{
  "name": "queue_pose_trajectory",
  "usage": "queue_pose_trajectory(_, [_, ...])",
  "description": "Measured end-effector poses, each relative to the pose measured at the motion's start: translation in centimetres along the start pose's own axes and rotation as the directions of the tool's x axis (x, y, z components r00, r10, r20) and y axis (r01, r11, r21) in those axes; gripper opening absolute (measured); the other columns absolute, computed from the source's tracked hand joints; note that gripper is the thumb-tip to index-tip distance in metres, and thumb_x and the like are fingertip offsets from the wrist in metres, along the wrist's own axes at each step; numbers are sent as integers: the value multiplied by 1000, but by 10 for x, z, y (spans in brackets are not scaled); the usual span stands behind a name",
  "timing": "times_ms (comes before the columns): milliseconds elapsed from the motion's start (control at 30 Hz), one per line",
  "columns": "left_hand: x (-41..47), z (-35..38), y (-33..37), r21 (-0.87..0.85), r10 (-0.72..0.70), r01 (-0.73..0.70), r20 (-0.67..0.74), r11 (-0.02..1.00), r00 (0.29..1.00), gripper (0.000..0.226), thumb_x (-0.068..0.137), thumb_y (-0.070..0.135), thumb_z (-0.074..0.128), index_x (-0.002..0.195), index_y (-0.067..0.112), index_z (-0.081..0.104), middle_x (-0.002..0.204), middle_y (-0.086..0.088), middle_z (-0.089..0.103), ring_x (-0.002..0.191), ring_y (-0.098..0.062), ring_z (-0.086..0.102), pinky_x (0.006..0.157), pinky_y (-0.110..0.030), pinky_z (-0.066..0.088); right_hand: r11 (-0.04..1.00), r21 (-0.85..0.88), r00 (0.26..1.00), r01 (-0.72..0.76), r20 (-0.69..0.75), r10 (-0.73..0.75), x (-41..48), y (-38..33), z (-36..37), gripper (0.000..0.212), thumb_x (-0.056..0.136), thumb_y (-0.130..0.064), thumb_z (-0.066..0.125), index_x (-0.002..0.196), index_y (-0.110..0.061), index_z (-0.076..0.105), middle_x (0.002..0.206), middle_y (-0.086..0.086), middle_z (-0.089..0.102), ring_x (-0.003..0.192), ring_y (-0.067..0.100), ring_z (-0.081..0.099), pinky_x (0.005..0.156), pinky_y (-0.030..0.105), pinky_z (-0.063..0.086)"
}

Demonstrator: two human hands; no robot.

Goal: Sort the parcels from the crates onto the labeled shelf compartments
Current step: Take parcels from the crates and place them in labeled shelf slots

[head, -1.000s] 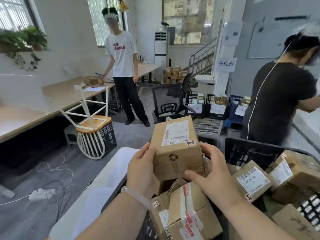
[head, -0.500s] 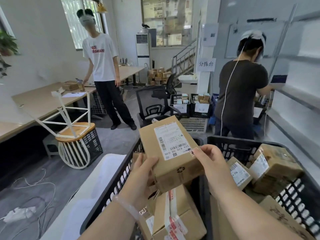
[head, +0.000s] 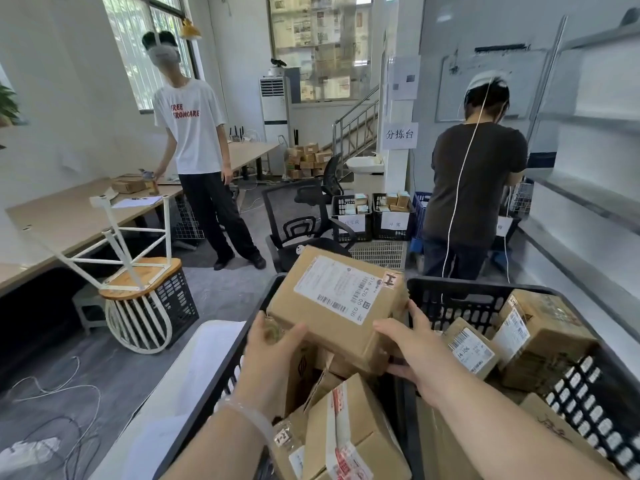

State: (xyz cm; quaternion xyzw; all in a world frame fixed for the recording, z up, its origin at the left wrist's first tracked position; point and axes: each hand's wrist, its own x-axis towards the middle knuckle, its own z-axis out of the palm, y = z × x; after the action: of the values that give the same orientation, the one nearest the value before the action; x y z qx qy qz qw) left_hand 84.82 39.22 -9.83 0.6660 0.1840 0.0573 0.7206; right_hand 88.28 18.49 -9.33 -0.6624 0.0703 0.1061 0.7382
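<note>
I hold a brown cardboard parcel (head: 332,306) with a white shipping label above two black crates. My left hand (head: 268,362) grips its near left corner from below. My right hand (head: 412,351) grips its near right edge, thumb on top. The left crate (head: 221,382) holds several taped boxes, one with red-and-white tape (head: 349,431). The right crate (head: 460,299) holds more labeled parcels (head: 533,337). Grey shelf compartments (head: 588,202) run along the right wall.
A person in a dark shirt (head: 474,188) stands at the shelf just beyond the right crate. Another person in a white shirt (head: 194,133) stands by a long desk (head: 69,216) on the left. An office chair (head: 304,223), labeled floor crates (head: 374,216) and an upturned stool (head: 138,271) lie ahead.
The parcel has tipped flatter, label side up, and both hands have shifted to its near lower edge. My view has turned right, bringing the shelf and the dark-shirted person further in.
</note>
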Motion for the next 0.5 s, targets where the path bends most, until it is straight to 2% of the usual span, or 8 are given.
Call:
queue_pose_trajectory(67, [9, -16, 7, 270, 140, -115, -77, 956, 987, 89, 84, 38, 76, 155, 35, 23, 158, 4, 30, 142, -22, 34, 115, -49, 34, 989, -144, 999, 38, 27, -35, 0, -6, -11, 79, 80, -29, 74, 143, -50, 31, 120, -6, 63, 107, 19, 63, 91, 45, 55])
queue_pose_trajectory(100, [13, -22, 11, 421, 237, -192, -56, 887, 970, 85, 84, 39, 76, 154, 34, 28, 159, 3, 28, 145, -20, 29, 117, -46, 31, 978, -202, 997, 60, 61, -48, 0, -8, -15, 72, 82, -28, 72, 140, -49, 36, 117, -7, 65, 105, 18, 64, 92, 44, 54])
queue_pose_trajectory(133, [17, -27, 15, 560, 310, -267, 19, 784, 950, 80, 85, 40, 75, 152, 35, 33, 159, 4, 29, 146, -18, 26, 118, -42, 28, 966, -245, 993, 83, 105, -59, -1, -11, -18, 64, 84, -26, 70, 136, -48, 42, 115, -9, 66, 104, 16, 65, 93, 42, 53])
queue_pose_trajectory(200, [23, -33, 26, 701, 286, -358, 224, 617, 932, 72, 84, 46, 74, 147, 40, 40, 155, 10, 35, 143, -13, 31, 117, -37, 30, 944, -304, 979, 127, 194, -69, -4, -15, -19, 56, 86, -22, 67, 134, -44, 48, 116, -12, 66, 104, 10, 65, 88, 33, 51])
queue_pose_trajectory(300, [22, -36, 48, 655, -10, -331, 459, 679, 888, 59, 86, 44, 72, 139, 48, 46, 127, 19, 61, 107, 1, 63, 86, -16, 50, 922, -350, 954, 163, 295, -57, -8, -20, -17, 51, 85, -25, 66, 129, -46, 52, 119, -14, 65, 103, 2, 64, 83, 23, 47])
queue_pose_trajectory(333, [22, -37, 53, 635, -88, -301, 505, 711, 859, 55, 87, 43, 71, 136, 49, 48, 117, 19, 67, 99, 1, 68, 81, -16, 52, 918, -358, 949, 171, 310, -56, -9, -22, -15, 53, 80, -29, 66, 128, -46, 53, 120, -15, 65, 104, 1, 64, 86, 24, 48])
queue_pose_trajectory(400, [26, -41, 57, 607, -165, -249, 542, 754, 824, 53, 84, 41, 76, 129, 53, 49, 110, 17, 72, 98, -4, 71, 83, -24, 57, 913, -356, 943, 197, 323, -78, -9, -24, -14, 57, 72, -34, 63, 127, -45, 56, 123, -14, 65, 107, 0, 63, 93, 28, 48])
queue_pose_trajectory(500, [31, -43, 55, 544, -171, -190, 545, 817, 821, 66, 64, 52, 84, 122, 53, 54, 113, 9, 73, 101, -13, 72, 93, -38, 57, 919, -308, 944, 246, 293, -155, -8, -26, -11, 53, 73, -36, 62, 126, -42, 58, 124, -13, 64, 105, 0, 63, 90, 25, 49])
